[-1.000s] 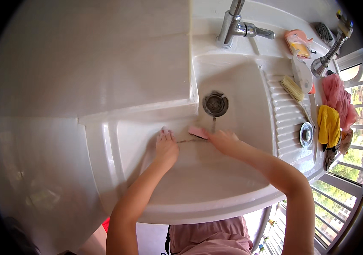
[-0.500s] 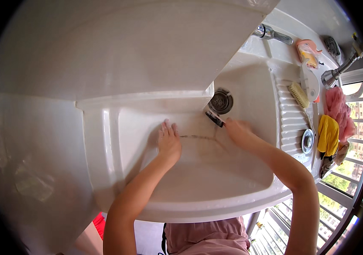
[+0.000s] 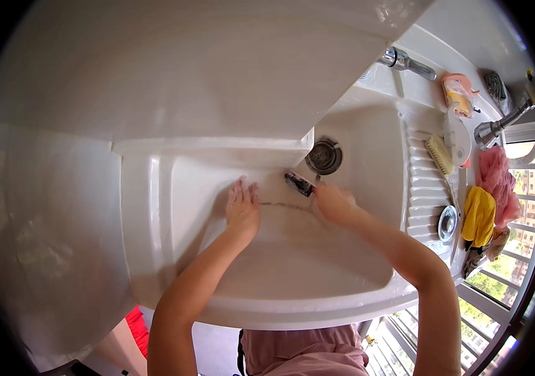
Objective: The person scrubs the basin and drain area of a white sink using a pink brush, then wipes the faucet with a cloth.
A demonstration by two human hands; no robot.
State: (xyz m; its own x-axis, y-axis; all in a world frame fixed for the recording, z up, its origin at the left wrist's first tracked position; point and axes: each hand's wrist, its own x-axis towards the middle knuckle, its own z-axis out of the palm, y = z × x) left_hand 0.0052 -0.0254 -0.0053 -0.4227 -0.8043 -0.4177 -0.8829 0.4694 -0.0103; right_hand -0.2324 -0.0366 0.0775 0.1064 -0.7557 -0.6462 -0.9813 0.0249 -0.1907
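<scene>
My right hand (image 3: pixel 334 202) is closed around the handle of a small dark-bristled brush (image 3: pixel 299 183), whose head touches or hovers just over the floor of the white sink (image 3: pixel 317 260). Pale foam or wet streaks show on the bristles. Left of it, my left hand (image 3: pixel 242 207) rests on the basin floor with its fingers stretched out and holds nothing. A thin dark crack-like line (image 3: pixel 280 205) runs across the basin between the two hands. Just beyond the brush lies the round metal drain (image 3: pixel 324 156).
A ribbed washboard (image 3: pixel 423 188) borders the basin on the right, carrying a cream-bristled brush (image 3: pixel 439 155) and a round metal strainer (image 3: pixel 447 224). Past them hang yellow (image 3: pixel 479 216) and pink (image 3: pixel 499 185) cloths. A chrome faucet (image 3: pixel 408 62) juts from the back; a white panel (image 3: pixel 173 69) overhangs the left.
My right hand has drawn the brush leftward, away from the drain's near edge, and its head now shows more fully. The left hand stays flat in nearly the same place. The view has shifted slightly.
</scene>
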